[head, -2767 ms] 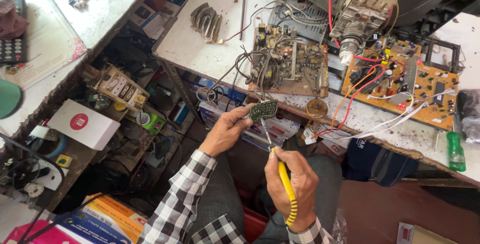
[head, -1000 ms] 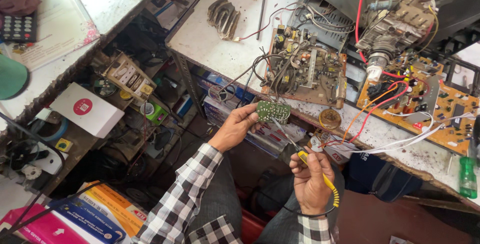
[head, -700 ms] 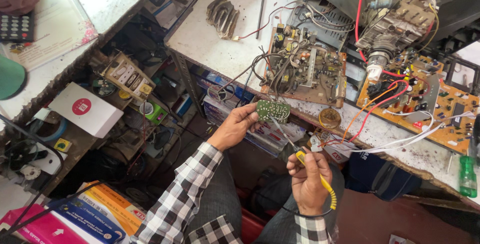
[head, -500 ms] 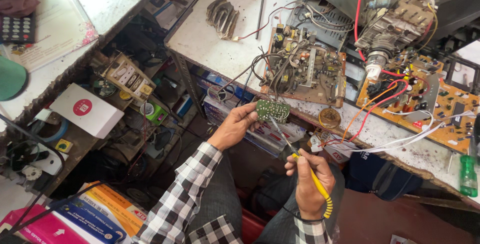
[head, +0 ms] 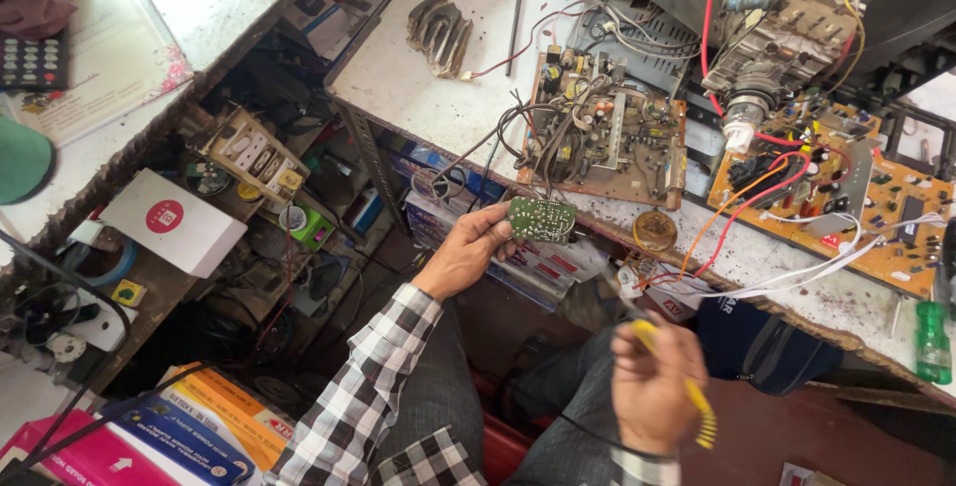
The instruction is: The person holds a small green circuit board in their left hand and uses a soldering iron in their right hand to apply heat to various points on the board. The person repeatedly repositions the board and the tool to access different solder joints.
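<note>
Left hand (head: 468, 252): raised in front of the bench's (head: 438, 98) near edge, fingers pinching the left end of 1 small green circuit board (head: 541, 218). The board is held flat, component side up, just off the bench edge, with dark wires running from it up to the larger board behind.

Right hand (head: 652, 386): lower and nearer the body, blurred; fingers curled tight around 1 yellow-handled tool (head: 682, 396), its thin tip angled up towards the green board but apart from it.

On the bench:
- 1 brown circuit board (head: 607, 137) with tangled wires, at the near edge directly behind the green board.
- 1 orange circuit board (head: 846, 207), towards the right end.
- 1 round brass-coloured tin (head: 654, 232), at the near edge between those 2 boards.
- 1 green bottle (head: 931, 342), at the far right edge.

Under the bench: 1 white box (head: 174, 222) on a cluttered shelf, left.
</note>
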